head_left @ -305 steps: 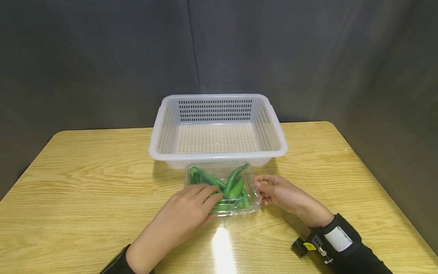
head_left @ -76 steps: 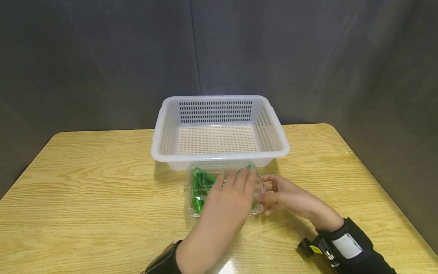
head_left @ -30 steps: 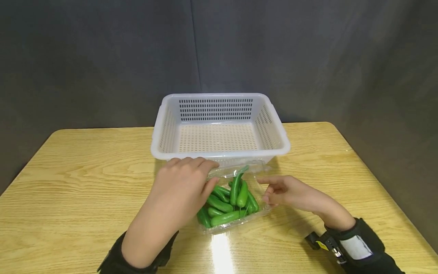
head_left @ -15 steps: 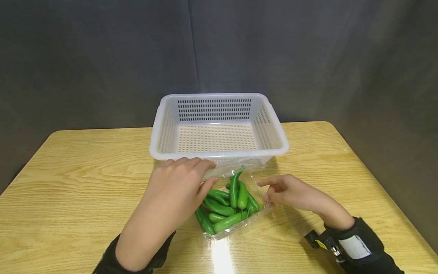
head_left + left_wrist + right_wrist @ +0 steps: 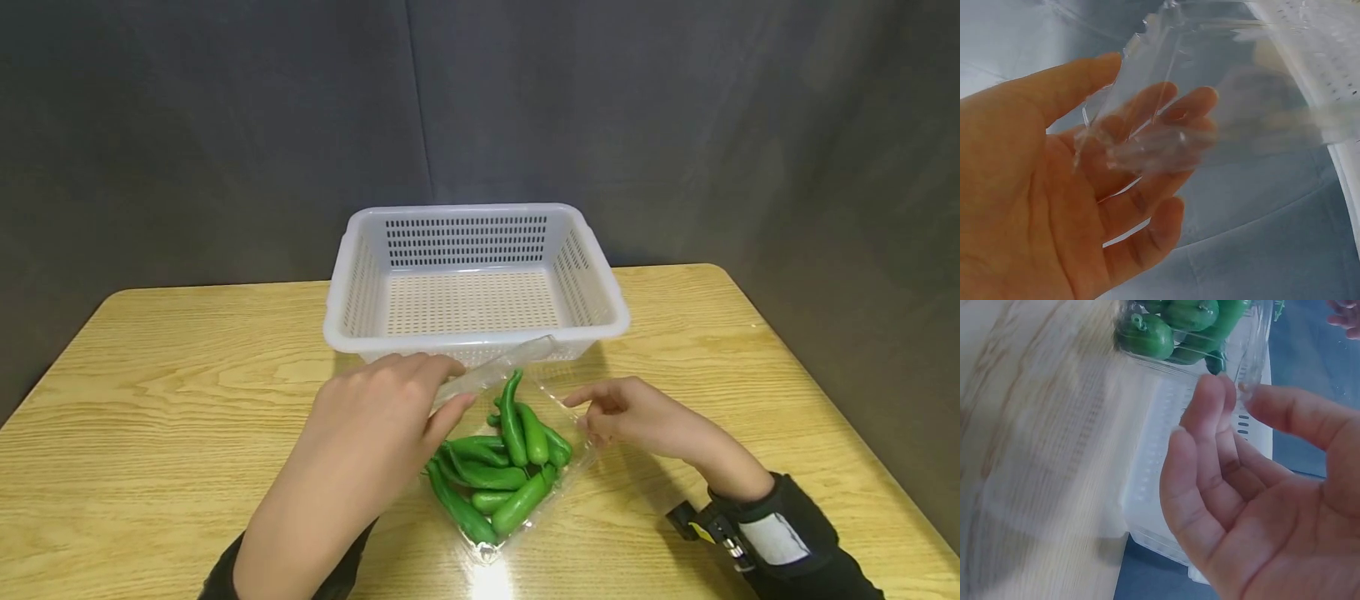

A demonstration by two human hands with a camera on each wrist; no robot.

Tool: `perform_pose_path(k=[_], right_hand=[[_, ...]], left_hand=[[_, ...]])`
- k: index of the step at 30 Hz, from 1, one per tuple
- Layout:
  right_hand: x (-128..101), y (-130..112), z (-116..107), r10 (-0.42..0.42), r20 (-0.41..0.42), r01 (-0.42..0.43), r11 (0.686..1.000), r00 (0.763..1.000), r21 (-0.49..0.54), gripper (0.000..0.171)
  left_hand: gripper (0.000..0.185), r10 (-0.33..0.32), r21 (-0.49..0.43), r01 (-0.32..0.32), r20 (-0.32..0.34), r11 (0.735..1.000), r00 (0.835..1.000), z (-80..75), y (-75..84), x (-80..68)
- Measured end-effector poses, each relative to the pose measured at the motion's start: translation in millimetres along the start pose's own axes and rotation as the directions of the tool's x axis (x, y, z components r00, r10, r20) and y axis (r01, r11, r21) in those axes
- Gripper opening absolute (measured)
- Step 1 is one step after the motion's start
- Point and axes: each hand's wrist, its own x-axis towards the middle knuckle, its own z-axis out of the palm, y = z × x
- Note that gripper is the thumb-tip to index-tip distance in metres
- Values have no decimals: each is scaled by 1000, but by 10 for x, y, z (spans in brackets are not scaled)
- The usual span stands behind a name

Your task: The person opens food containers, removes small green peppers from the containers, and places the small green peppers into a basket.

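Observation:
A clear plastic clamshell box [image 5: 564,483] sits open on the table, turned with one corner toward me. Inside lie several green peppers [image 5: 491,477], one curved pepper [image 5: 510,421] reaching up toward the hinge side. My left hand [image 5: 382,417] holds the raised lid [image 5: 498,367] between thumb and fingers; in the left wrist view the fingers [image 5: 1147,206] show through and below the clear lid [image 5: 1247,81]. My right hand [image 5: 630,421] pinches the box's right edge; the right wrist view shows its thumb [image 5: 1297,412] and fingertips meeting at the rim.
A white perforated plastic basket [image 5: 337,292] with nothing in it stands right behind the box, close to the lid. The wooden table [image 5: 187,375] extends to both sides. A dark grey curtain [image 5: 225,133] hangs behind it.
The box was shut earlier, with my left hand over it; its lid is now up in that hand. Over the last second the box has turned, its near corner swinging toward me.

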Motion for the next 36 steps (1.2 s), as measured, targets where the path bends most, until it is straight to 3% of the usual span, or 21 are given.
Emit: perform_pose_path(k=[12, 21, 32, 36], right_hand=[[18, -18, 61, 5, -80, -6, 1000, 997, -20, 33], [50, -1, 99, 7, -159, -18, 997, 987, -69, 27], [105, 60, 148, -16, -279, -7, 997, 960, -80, 21], [127, 65, 169, -12, -305, -5, 998, 952, -56, 21]], left_hand=[[15, -67, -7, 67, 36, 998, 997, -108, -21, -63], [12, -53, 39, 53, -9, 998, 999, -139, -78, -110], [5, -53, 58, 53, 5, 997, 999, -158, -113, -117], [11, -64, 55, 62, 29, 997, 998, -184, -111, -120]])
